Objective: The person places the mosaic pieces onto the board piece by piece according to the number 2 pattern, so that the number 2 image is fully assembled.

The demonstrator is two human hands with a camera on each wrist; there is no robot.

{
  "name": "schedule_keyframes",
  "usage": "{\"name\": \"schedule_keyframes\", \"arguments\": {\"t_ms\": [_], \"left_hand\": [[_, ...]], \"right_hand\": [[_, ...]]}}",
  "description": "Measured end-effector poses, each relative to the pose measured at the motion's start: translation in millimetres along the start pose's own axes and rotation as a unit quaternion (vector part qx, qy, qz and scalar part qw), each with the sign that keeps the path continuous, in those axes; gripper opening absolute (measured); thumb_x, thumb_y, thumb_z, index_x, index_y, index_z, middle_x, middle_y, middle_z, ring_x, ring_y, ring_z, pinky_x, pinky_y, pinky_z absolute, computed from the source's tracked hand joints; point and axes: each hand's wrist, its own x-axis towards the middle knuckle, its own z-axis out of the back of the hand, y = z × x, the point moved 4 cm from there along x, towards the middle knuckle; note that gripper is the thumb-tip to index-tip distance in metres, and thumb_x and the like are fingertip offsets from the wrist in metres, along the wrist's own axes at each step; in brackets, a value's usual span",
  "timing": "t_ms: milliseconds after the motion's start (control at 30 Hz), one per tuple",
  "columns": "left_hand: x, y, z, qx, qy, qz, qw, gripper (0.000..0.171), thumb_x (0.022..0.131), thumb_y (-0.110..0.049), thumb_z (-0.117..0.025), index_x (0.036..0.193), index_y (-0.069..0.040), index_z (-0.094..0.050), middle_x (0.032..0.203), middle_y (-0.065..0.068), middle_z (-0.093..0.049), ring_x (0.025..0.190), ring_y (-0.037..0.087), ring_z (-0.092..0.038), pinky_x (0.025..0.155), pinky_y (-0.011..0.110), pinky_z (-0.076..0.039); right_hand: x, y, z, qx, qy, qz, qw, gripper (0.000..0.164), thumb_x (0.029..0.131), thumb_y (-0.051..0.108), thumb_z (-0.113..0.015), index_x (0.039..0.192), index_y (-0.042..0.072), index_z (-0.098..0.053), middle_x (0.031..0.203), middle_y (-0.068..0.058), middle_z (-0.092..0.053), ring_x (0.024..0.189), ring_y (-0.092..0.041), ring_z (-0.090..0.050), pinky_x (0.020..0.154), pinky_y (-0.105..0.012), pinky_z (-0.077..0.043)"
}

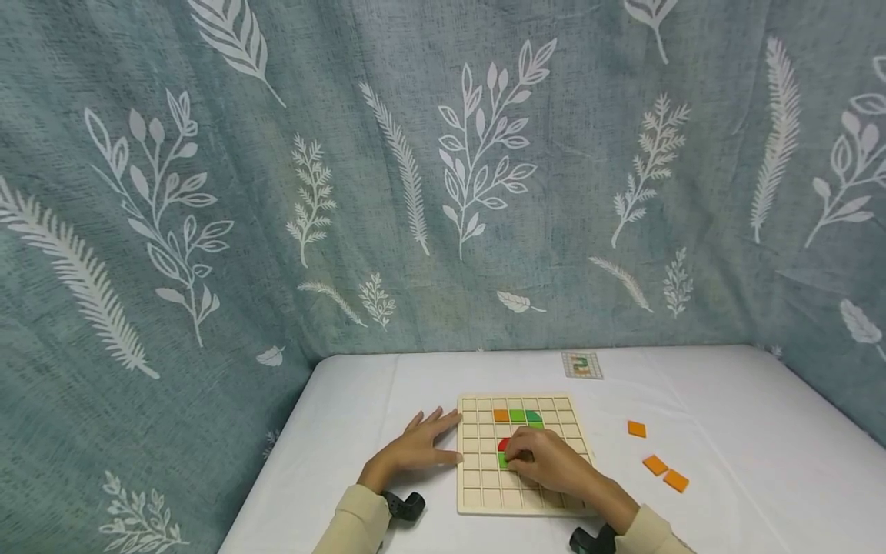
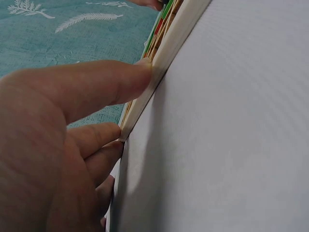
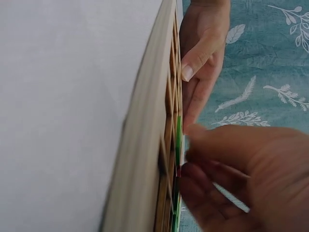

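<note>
A square wooden grid board (image 1: 477,500) lies on the white table. My left hand (image 1: 420,446) spreads along its left edge, with the thumb (image 2: 130,79) and fingertips touching the rim in the left wrist view. Over the middle of the board, my right hand (image 1: 550,462) bends its fingers down and pinches at a green square tile (image 1: 503,460); the fingers hide part of it. A red rounded tile (image 1: 504,444) sits just above that tile. Farther up lie an orange tile (image 1: 501,415), a green tile (image 1: 517,415) and a dark green rounded tile (image 1: 534,415).
Loose orange tiles, one nearer the back (image 1: 637,428) and two together (image 1: 654,465), lie right of the board. Behind the board is a small pattern card (image 1: 582,365). A leaf-print curtain (image 1: 415,192) hangs around the table. Dark straps with black devices sit at both wrists.
</note>
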Motion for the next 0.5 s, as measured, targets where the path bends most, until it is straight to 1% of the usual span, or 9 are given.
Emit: {"name": "schedule_keyframes", "arguments": {"t_ms": [133, 200, 267, 367, 500], "left_hand": [[-0.6, -1.1, -0.7, -0.001, -0.001, 0.0, 1.0, 0.081, 0.085, -0.047, -0.072, 0.154, -0.017, -0.041, 0.162, 0.002, -0.036, 0.155, 0.028, -0.02, 0.128, 0.053, -0.003], [-0.9, -1.7, -0.7, -0.001, -0.002, 0.0, 1.0, 0.081, 0.085, -0.046, -0.072, 0.154, -0.017, -0.041, 0.162, 0.002, -0.036, 0.155, 0.028, -0.02, 0.128, 0.053, -0.003], [-1.0, -2.1, -0.8, 0.0, -0.002, 0.0, 1.0, 0.081, 0.085, -0.046, -0.072, 0.154, -0.017, -0.041, 0.162, 0.001, -0.036, 0.155, 0.029, -0.02, 0.128, 0.053, -0.003], [-1.2, -2.3, -0.6, 0.001, -0.003, 0.001, 1.0, 0.081, 0.085, -0.047, -0.072, 0.154, -0.017, -0.041, 0.162, 0.001, -0.036, 0.155, 0.029, -0.02, 0.127, 0.053, -0.003], [-1.4, -2.5, 0.0, 0.002, -0.004, 0.003, 1.0, 0.081, 0.085, -0.047, -0.072, 0.154, -0.017, -0.041, 0.162, 0.001, -0.036, 0.155, 0.029, -0.02, 0.127, 0.054, -0.003]], "right_hand": [[-3.6, 2.0, 8.6, 0.028, -0.014, -0.004, 1.0, 0.008, 0.089, 0.008, -0.074, 0.096, 0.012, -0.076, 0.097, 0.001, -0.071, 0.083, -0.001, -0.061, 0.071, -0.021, -0.056], [-6.9, 2.1, 15.1, 0.033, -0.019, -0.003, 0.999, 0.01, 0.089, 0.008, -0.073, 0.1, 0.008, -0.075, 0.1, -0.003, -0.072, 0.084, -0.002, -0.062, 0.072, -0.022, -0.057], [-10.8, 0.7, 22.1, 0.031, -0.02, -0.002, 0.999, 0.013, 0.09, 0.009, -0.073, 0.103, 0.006, -0.073, 0.101, -0.006, -0.072, 0.086, -0.003, -0.063, 0.074, -0.023, -0.058], [-17.2, -4.9, 32.7, 0.021, -0.019, -0.012, 1.0, 0.016, 0.091, 0.012, -0.072, 0.106, 0.006, -0.072, 0.103, -0.006, -0.071, 0.088, -0.005, -0.064, 0.076, -0.026, -0.058], [-26.3, -16.4, 47.7, 0.01, -0.025, -0.031, 0.999, 0.019, 0.092, 0.017, -0.072, 0.108, 0.007, -0.072, 0.105, -0.006, -0.071, 0.088, -0.006, -0.064, 0.078, -0.025, -0.058]]}}
